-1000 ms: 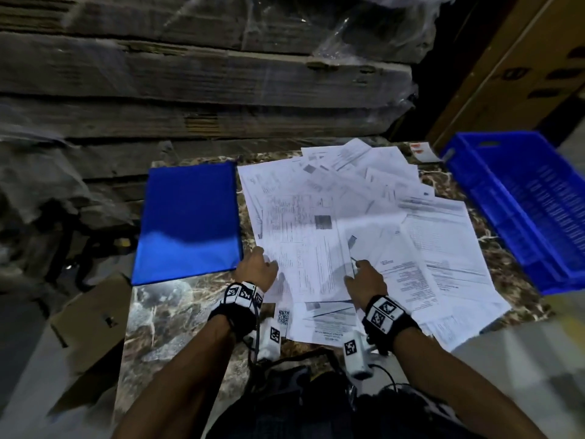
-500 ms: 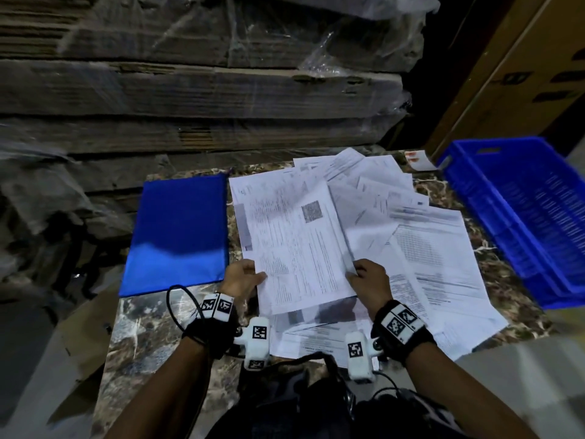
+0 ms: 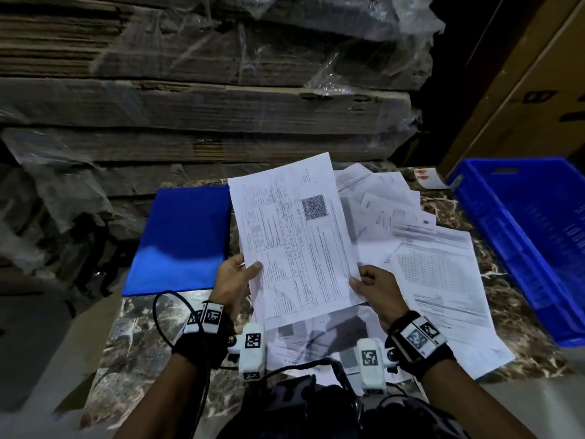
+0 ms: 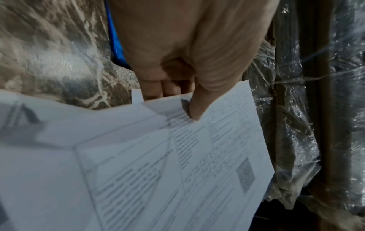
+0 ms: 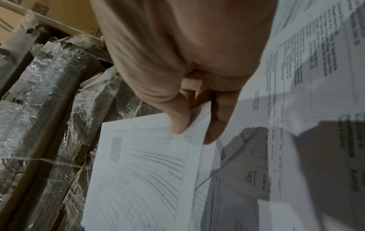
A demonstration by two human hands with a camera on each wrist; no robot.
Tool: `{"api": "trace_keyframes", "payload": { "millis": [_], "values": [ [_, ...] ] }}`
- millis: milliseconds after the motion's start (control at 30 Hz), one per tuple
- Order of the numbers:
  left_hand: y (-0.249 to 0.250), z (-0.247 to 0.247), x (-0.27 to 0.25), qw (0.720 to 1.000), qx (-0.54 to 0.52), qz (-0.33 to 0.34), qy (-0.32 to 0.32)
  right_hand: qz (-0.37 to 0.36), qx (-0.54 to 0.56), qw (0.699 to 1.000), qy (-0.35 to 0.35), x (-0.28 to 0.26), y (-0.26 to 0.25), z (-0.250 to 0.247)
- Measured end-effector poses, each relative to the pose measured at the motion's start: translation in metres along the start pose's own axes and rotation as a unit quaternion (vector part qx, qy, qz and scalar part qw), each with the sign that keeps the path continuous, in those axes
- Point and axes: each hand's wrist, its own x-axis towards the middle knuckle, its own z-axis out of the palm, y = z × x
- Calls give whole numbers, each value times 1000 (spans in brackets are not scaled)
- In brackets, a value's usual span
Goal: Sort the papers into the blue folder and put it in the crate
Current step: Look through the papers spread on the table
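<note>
Our left hand pinches the near left edge of a small bundle of sheets, thumb on top and fingers underneath, and our right hand pinches the near right corner the same way. We hold the bundle lifted off the counter, just right of the blue folder and partly overlapping its right edge in the head view.

We judge the main risk to be slippage: the wrist views show at least two sheets with their edges out of line, so a light pinch could let the lower one slide free and drop back among the loose papers spread right of the folder. The unsupported far end could also sag or crease if we tilt it further. The folder lies closed, so we think one hand must let go to open it, leaving the bundle on a single pinch.

The bundle's long axis runs away from us, leaning slightly left, printed face up, with the square code block at its far end. The blue crate sits well right of the folder, beyond the papers.
</note>
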Motion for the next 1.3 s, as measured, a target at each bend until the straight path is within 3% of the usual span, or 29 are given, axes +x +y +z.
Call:
{"api": "trace_keyframes", "payload": {
  "millis": [300,467,600,700,800,867,967,1033,1133,1200,1300],
  "values": [
    [1,11,-11,998,-36,20,46,-5,5,1000,-23,10,-4,-6],
    [3,21,-7,992,-113,20,60,50,175,983,-9,11,-10,2],
    [2,28,-5,987,-158,11,13,79,290,952,-58,5,-5,23],
    [-1,30,-1,992,-124,18,-2,60,269,961,-32,5,-6,35],
    [-3,18,14,994,-3,77,82,46,173,983,30,13,-7,31],
    [3,5,21,966,162,129,155,21,101,994,38,18,-8,22],
    [22,-6,20,853,430,231,187,-18,15,1000,13,22,-13,10],
    [37,-6,24,784,529,286,152,-42,-27,999,-10,23,-19,7],
    [61,4,31,711,630,309,33,-71,-80,992,-62,26,-29,7],
    [72,11,36,688,663,291,-44,-94,-102,986,-93,29,-34,6],
    [82,15,42,736,621,220,-155,-99,-130,981,-107,33,-43,6]
  ]
}}
